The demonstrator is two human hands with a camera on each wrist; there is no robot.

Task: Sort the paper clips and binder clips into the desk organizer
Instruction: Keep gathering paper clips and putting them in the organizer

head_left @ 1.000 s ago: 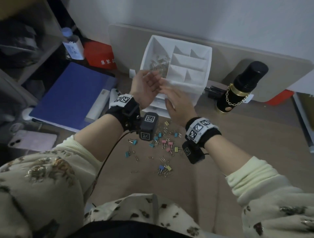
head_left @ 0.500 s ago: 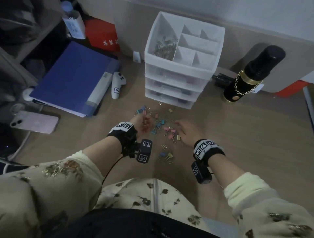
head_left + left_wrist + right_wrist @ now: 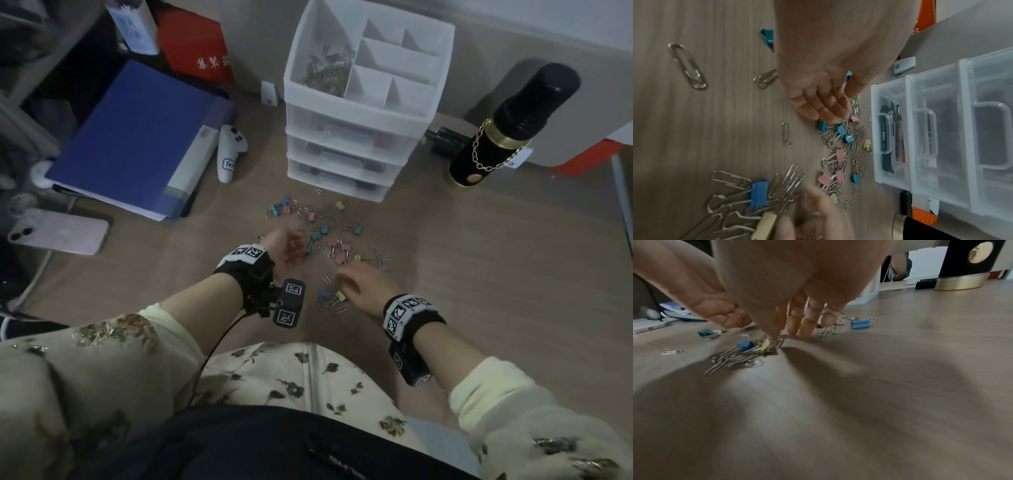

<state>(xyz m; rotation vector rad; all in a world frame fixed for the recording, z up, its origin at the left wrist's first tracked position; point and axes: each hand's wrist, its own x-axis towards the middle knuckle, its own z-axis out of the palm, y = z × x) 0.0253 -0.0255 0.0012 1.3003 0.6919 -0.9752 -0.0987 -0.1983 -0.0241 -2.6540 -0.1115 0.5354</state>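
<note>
The white desk organizer [image 3: 424,113] stands at the back of the desk, with paper clips [image 3: 327,72] in its left top compartment. Loose paper clips and coloured binder clips [image 3: 329,240] lie scattered in front of it. My left hand [image 3: 826,113] hovers palm-down with relaxed, straight fingers, its tips just above blue binder clips [image 3: 841,131]. My right hand [image 3: 797,334] points its fingers straight down into a near cluster. The fingertips [image 3: 774,335] touch silver paper clips [image 3: 735,360] beside a yellow binder clip [image 3: 766,348] and a blue one [image 3: 745,344]. The right thumb is hidden.
A blue folder [image 3: 137,137], a white controller [image 3: 231,154] and a pink phone [image 3: 58,231] lie to the left. A black and gold bottle [image 3: 496,137] stands at the right. The organizer's clear drawers [image 3: 941,146] hold pens.
Both hands came down from the organizer's top to the clip pile. Since half a second ago, the right hand has shifted nearer to me, onto the near cluster.
</note>
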